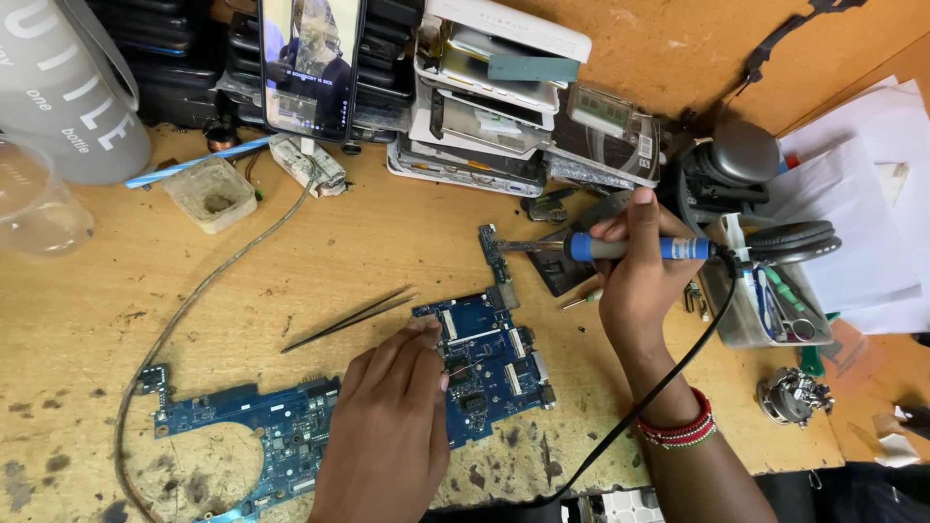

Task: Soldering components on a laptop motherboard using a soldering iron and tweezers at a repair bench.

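- At the bottom centre of the frame, the person's left hand [387, 426] lies palm down on a blue circuit board [291, 426], fingers close together and fingertips pressing near a row of connectors; it grips nothing, only rests on the board.
- The circuit board stretches from the lower left of the frame up to the middle, lying flat on a scuffed wooden table [87, 320], with a narrow arm reaching up toward the centre.
- Right of centre, the right hand [639, 281] is closed around a soldering iron [630, 248] with a blue and grey handle, held level, its metal tip pointing left above the upper end of the board.
- A red and white beaded bracelet [678, 428] circles the right wrist, and the iron's black cable [668, 378] runs down past it to the bottom edge.
- Just left of the left hand's fingertips, thin dark tweezers [349, 318] lie on the table, apart from the board.
- At the right, a clear plastic tub [741, 324] holds small tools, with white papers [862, 213] beyond it.
- Farther up, in the upper middle, a phone [310, 63] stands propped with its screen lit, against a pile of stacked devices [494, 107].
- In the upper left, a grey bottle [68, 87] stands beside a clear cup [34, 208], with a small square white dish [208, 194] near them.
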